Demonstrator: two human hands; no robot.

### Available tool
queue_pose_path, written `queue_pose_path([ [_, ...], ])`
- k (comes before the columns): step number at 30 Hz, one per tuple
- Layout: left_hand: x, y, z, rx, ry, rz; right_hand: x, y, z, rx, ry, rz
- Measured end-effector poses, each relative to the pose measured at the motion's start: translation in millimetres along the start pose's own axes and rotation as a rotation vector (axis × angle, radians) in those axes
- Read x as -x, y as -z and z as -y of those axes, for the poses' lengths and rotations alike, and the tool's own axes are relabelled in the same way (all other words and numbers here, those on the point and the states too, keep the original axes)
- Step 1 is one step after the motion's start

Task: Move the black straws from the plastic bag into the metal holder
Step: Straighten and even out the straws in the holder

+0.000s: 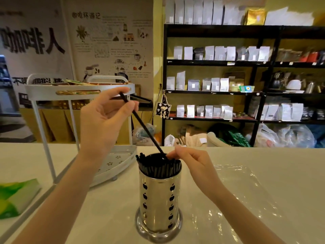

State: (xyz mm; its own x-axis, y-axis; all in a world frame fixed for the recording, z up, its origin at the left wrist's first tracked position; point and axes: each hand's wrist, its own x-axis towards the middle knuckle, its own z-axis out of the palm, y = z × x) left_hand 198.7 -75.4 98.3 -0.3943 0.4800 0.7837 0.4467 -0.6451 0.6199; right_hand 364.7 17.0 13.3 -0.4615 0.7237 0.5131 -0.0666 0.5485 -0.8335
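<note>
A shiny metal holder [159, 199] with apple-shaped cutouts stands upright on the counter in front of me. Several black straws [154, 169] stand packed inside it, tops level with the rim. My left hand [103, 118] is raised above and left of the holder, pinching the top of one black straw [144, 128] that slants down with its lower end in the holder's mouth. My right hand [191, 160] is at the holder's right rim, fingertips touching the straws there. The clear plastic bag [242, 191] lies flat on the counter to the right; I see no straws in it.
A white two-tier rack [79, 90] stands at the left behind my left arm, its lower tray [116, 164] close to the holder. A green and white booklet [15, 196] lies at the counter's left edge. Black shelves [228, 62] with pouches fill the background.
</note>
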Motion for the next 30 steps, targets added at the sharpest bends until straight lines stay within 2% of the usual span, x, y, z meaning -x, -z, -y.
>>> queue_pose_path([
  [6, 29.5, -13.7, 13.4, -0.185, -0.021, 0.253, 11.5, -4.3, -1.8, -0.029, -0.104, 0.057],
  [10, 45.3, -20.6, 24.0, -0.341, -0.080, 0.440, 15.8, -3.6, -7.8, 0.027, -0.115, 0.087],
  [13, 55.0, -23.8, 29.4, -0.446, -0.113, 0.519, 18.8, 0.0, -8.7, 0.004, -0.093, 0.107],
  [18, 66.2, -30.0, 33.6, -0.508, -0.203, 0.560, 23.0, 1.9, -2.8, 0.007, 0.029, 0.209],
  [23, 69.5, -28.9, 36.3, -0.549, -0.194, 0.565, 24.6, 1.9, -0.8, 0.241, 0.217, 0.228],
  [25, 68.6, -23.1, 37.1, -0.488, -0.116, 0.525, 25.1, 1.6, -6.5, 0.321, 0.216, 0.194],
  [28, 69.8, -10.2, 45.2, -0.343, 0.091, 0.388, 26.5, 2.3, -12.3, 0.351, 0.138, 0.169],
  [30, 74.2, -5.0, 54.8, -0.321, 0.225, 0.368, 26.3, 0.3, -12.9, 0.366, 0.106, 0.176],
])
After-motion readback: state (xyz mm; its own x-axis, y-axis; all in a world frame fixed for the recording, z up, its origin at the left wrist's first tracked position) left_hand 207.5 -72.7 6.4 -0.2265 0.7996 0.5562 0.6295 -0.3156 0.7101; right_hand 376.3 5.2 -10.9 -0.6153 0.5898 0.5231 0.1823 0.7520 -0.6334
